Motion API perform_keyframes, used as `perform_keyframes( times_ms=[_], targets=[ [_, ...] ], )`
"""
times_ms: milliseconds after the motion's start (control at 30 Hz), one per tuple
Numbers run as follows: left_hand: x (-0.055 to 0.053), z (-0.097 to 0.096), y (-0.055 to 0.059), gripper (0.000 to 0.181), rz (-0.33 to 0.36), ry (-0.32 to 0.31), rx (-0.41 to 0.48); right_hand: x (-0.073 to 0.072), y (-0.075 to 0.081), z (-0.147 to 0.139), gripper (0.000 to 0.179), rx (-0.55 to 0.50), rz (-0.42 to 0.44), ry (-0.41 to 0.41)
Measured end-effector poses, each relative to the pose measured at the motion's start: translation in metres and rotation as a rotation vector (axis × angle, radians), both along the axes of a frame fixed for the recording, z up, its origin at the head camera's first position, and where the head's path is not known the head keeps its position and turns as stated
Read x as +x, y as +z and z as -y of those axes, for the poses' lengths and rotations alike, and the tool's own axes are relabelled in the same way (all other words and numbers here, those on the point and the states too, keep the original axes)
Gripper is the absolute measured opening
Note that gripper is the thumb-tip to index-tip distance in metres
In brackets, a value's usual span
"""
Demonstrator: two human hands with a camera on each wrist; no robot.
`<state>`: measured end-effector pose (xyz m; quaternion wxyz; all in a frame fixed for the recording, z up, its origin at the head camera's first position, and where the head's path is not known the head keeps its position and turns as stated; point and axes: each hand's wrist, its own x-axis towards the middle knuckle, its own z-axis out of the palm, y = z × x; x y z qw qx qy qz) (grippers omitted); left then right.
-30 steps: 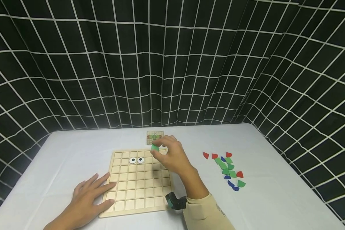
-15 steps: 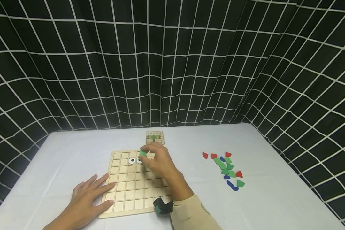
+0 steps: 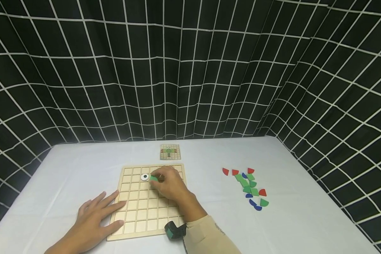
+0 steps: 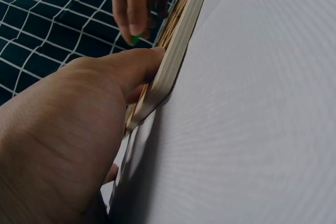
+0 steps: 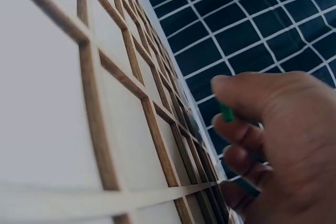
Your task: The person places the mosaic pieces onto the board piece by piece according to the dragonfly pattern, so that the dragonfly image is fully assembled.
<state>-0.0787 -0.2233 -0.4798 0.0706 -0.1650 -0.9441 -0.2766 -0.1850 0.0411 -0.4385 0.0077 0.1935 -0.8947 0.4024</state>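
Observation:
A wooden grid board lies on the white-covered table. My left hand rests at its left edge with fingers spread, the fingertips and thumb on the frame. Between thumb and fingertips my right hand pinches a small green tile, close over the upper middle of the grid. In the right wrist view the tile shows edge-on, above the board's surface. One round eye tile sits in an upper cell; the second eye tile is hidden behind the right hand and the green tile.
Behind the board lies a small pattern card with a coloured figure on a grid. To the right, loose green tiles, red quarter-round tiles and blue half-round tiles are scattered. A black grid-lined curtain surrounds the table.
My right hand has carried the green tile left and down toward the board, from its upper right to beside the eye tiles. The pattern card is uncovered. My left hand stays in place.

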Motion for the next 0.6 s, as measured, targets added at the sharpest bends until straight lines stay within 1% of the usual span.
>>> perform_keyframes(
  times_ms=[233, 467, 600],
  targets=[
    [-0.0008, 0.0000, -0.0012, 0.052, 0.015, -0.004, 0.004, 0.0002, -0.0068, 0.0014, 0.021, 0.071, 0.028, -0.014],
    [-0.0026, 0.0014, -0.0015, 0.051, -0.013, -0.016, 0.014, 0.0001, -0.0071, 0.0026, 0.022, 0.118, 0.011, 0.010],
    [-0.0017, 0.0022, -0.0036, 0.051, -0.011, -0.015, 0.015, 0.0004, -0.0080, 0.0037, 0.024, 0.144, -0.003, 0.020]
  ],
)
